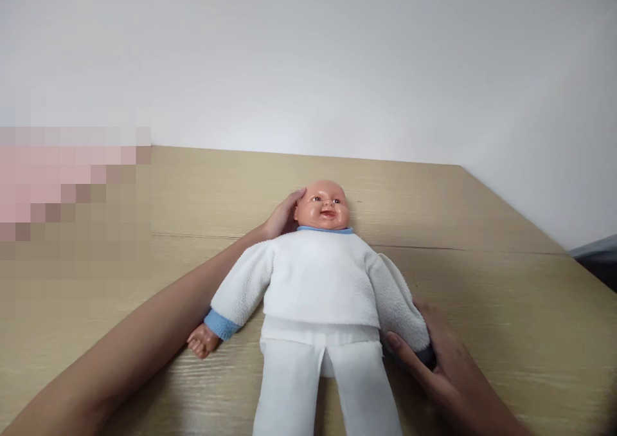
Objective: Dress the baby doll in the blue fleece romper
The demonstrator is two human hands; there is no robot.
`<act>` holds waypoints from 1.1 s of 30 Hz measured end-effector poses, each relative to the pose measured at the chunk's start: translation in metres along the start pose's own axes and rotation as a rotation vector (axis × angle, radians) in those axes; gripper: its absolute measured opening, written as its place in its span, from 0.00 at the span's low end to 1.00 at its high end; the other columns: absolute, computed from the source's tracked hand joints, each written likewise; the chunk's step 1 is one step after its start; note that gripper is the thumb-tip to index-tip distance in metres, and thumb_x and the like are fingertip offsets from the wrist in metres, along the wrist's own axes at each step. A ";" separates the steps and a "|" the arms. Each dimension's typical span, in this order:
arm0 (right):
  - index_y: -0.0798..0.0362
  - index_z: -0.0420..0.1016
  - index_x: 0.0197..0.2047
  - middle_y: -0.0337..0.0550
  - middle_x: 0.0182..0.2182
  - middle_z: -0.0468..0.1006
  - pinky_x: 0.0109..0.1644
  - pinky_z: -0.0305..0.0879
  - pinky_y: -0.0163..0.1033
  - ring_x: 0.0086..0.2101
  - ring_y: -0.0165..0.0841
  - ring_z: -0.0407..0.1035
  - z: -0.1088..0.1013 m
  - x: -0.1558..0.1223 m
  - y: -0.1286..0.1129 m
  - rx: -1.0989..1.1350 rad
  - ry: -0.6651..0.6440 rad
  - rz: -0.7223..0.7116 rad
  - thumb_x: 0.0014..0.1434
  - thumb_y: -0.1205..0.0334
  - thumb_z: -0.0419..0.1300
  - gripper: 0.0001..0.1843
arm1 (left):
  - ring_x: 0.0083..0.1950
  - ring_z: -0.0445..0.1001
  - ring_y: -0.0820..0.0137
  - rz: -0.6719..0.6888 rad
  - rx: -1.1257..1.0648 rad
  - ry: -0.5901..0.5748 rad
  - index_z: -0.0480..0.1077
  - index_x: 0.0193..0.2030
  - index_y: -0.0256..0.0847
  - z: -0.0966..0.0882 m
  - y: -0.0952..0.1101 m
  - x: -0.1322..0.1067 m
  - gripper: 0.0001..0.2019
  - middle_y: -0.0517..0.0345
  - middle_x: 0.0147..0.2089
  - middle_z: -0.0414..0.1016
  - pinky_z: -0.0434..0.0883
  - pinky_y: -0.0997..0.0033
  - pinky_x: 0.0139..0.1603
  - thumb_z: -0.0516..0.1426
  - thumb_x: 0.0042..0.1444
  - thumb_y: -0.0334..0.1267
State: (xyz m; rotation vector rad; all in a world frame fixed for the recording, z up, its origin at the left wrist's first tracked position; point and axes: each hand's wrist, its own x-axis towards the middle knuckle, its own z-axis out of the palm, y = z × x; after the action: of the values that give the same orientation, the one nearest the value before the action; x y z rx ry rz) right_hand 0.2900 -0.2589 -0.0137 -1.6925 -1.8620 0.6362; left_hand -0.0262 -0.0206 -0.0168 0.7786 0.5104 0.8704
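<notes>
A baby doll (321, 281) lies on its back on the wooden table, dressed in a white fleece top with blue collar and cuff and white trousers. Its head points toward the wall, and its feet run out of the picture. My left hand (284, 216) cups the side of the doll's head, with the fingers partly hidden behind it. Around the lower sleeve of the doll's arm on the right, my right hand (436, 352) is closed, thumb on the near side. The doll's hand there is hidden; its other hand (203, 341) rests beside my left forearm.
The wooden table (482, 294) has a seam running across it and meets a plain white wall (308, 56) at the back. A dark object (600, 261) shows beyond the table's right edge. A blurred-out pinkish patch (48, 182) covers the left side.
</notes>
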 end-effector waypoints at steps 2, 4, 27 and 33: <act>0.45 0.78 0.64 0.50 0.56 0.87 0.59 0.81 0.54 0.55 0.54 0.83 0.000 0.000 -0.001 -0.001 0.001 -0.001 0.73 0.35 0.64 0.28 | 0.72 0.81 0.41 -0.008 -0.004 0.017 0.84 0.61 0.35 -0.003 0.000 0.001 0.28 0.39 0.63 0.88 0.70 0.42 0.82 0.60 0.73 0.59; 0.44 0.77 0.65 0.51 0.58 0.87 0.60 0.81 0.55 0.56 0.54 0.82 0.000 0.000 -0.001 -0.001 0.002 -0.007 0.73 0.35 0.64 0.28 | 0.72 0.81 0.40 -0.023 -0.009 0.007 0.84 0.61 0.34 -0.003 -0.001 0.001 0.29 0.38 0.64 0.87 0.70 0.41 0.82 0.59 0.73 0.60; 0.44 0.59 0.78 0.58 0.67 0.77 0.67 0.77 0.62 0.61 0.54 0.78 0.007 0.006 -0.003 0.118 0.115 0.024 0.70 0.31 0.65 0.44 | 0.71 0.81 0.41 0.066 0.059 0.054 0.80 0.65 0.33 -0.001 -0.004 -0.002 0.33 0.38 0.63 0.87 0.66 0.42 0.83 0.60 0.73 0.62; 0.47 0.58 0.80 0.66 0.73 0.69 0.73 0.66 0.79 0.73 0.65 0.66 0.000 -0.008 -0.018 -0.086 0.303 -0.150 0.74 0.36 0.62 0.42 | 0.83 0.66 0.48 0.291 0.415 0.316 0.77 0.67 0.43 -0.001 0.011 -0.041 0.29 0.45 0.79 0.74 0.63 0.48 0.84 0.61 0.69 0.59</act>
State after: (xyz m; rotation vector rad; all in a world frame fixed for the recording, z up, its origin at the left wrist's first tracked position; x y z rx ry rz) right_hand 0.2773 -0.2685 -0.0024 -1.5827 -1.7956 0.2277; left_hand -0.0547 -0.0492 -0.0053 1.1198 0.8901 1.1858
